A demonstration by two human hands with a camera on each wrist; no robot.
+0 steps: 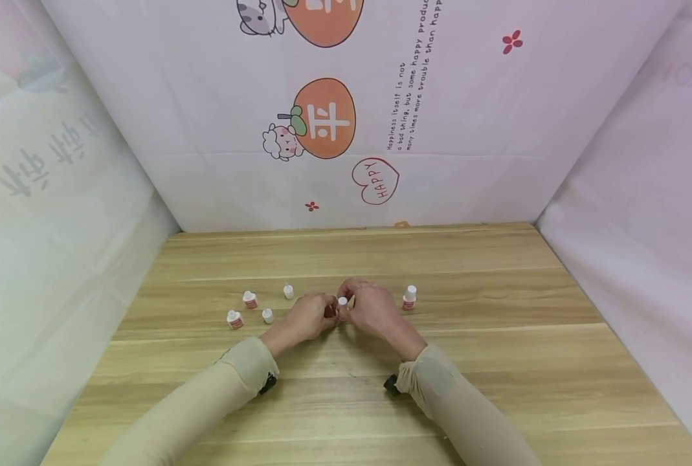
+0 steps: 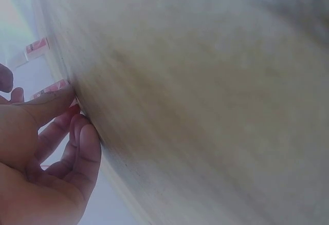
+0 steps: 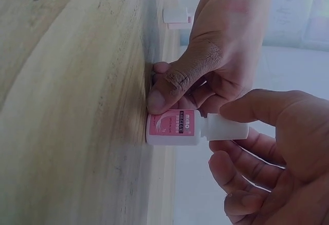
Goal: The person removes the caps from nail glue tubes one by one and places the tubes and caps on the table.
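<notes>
A small white nail glue bottle [image 3: 172, 127] with a pink label stands upright on the table between the hands. My left hand [image 1: 307, 317] grips its body low down, thumb against the label. With thumb and fingers my right hand [image 1: 375, 310] pinches the white cap [image 3: 227, 128] at the top. A short stretch of neck shows between cap and bottle body in the right wrist view. In the left wrist view, the left hand's own fingers hide most of the bottle.
Left of the hands stand two uncapped glue bottles, a front one [image 1: 235, 320] and a rear one [image 1: 249, 300]. Beside them are two loose white caps, one nearer [image 1: 267, 316] and one farther [image 1: 288, 292]. A capped bottle [image 1: 410, 298] stands right of the right hand. White printed cloth [image 1: 468, 162] encloses the table.
</notes>
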